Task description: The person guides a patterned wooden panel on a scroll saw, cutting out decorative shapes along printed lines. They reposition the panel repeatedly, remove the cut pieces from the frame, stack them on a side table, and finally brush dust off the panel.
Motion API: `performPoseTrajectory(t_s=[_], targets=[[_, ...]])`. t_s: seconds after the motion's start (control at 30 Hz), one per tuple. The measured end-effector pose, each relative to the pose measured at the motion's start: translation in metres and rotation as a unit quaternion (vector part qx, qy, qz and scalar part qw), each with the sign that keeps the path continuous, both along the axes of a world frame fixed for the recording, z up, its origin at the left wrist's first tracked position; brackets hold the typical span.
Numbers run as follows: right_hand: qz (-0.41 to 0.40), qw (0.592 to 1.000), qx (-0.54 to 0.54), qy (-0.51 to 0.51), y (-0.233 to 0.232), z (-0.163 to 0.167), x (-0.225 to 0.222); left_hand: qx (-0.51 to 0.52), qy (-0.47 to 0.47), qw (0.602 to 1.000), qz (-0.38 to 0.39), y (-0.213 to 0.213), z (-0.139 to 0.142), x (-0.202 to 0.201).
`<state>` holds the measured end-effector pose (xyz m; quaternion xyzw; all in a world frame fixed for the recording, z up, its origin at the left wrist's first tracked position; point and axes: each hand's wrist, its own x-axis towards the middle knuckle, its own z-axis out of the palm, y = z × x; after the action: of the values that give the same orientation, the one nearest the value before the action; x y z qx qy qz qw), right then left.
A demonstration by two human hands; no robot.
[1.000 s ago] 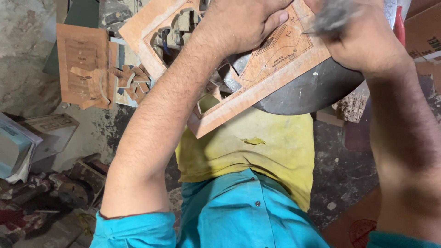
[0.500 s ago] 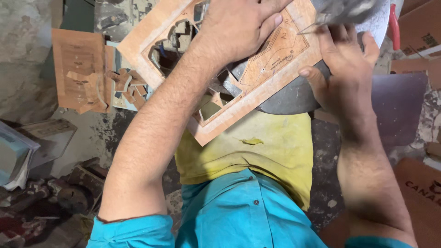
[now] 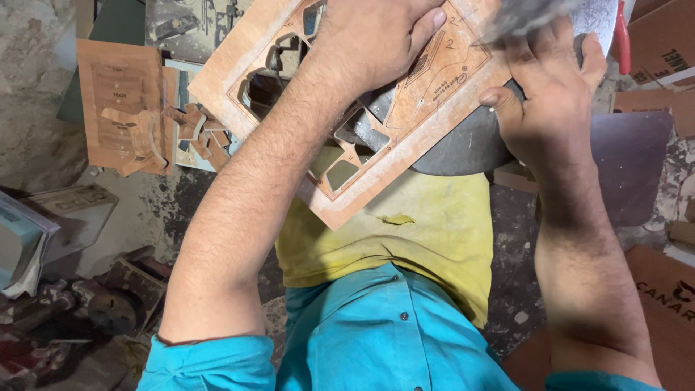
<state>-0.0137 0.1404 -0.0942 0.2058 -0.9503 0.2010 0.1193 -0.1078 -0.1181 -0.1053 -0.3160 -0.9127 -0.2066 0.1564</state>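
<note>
Board [image 3: 427, 108], thin brown sheet with cut-out shapes and drawn outlines, lies tilted across a dark rounded block [image 3: 463, 148] at the top of the head view, above the person's yellow cloth [image 3: 405, 246] and blue shirt [image 3: 384, 333]. Left hand [image 3: 376, 40] presses flat on the board's upper face, fingers curled over it, thumb stretched toward the drawn outline. Right hand [image 3: 550, 94] is closed around a blurred grey tool [image 3: 521, 16] held at the board's right edge; thumb rests against the block. Offcuts [image 3: 174, 127] lie on the floor at left, beside another brown sheet [image 3: 116, 98]. Cardboard [image 3: 659, 51] lies at right.
</note>
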Motion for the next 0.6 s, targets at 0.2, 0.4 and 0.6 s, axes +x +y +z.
performPoseTrajectory(t_s=[0.2, 0.4, 0.6], targets=[[0.006, 1.000, -0.004, -0.005, -0.004, 0.006, -0.004, -0.010, -0.010, 1.000, 0.018, 0.002, -0.003, -0.001], [0.014, 1.000, -0.010, 0.009, -0.007, 0.008, -0.005, -0.007, -0.012, 1.000, 0.023, 0.003, -0.002, -0.002], [0.017, 1.000, -0.025, -0.006, -0.005, 0.005, -0.005, -0.040, -0.108, 0.993, 0.023, 0.004, -0.004, -0.012]])
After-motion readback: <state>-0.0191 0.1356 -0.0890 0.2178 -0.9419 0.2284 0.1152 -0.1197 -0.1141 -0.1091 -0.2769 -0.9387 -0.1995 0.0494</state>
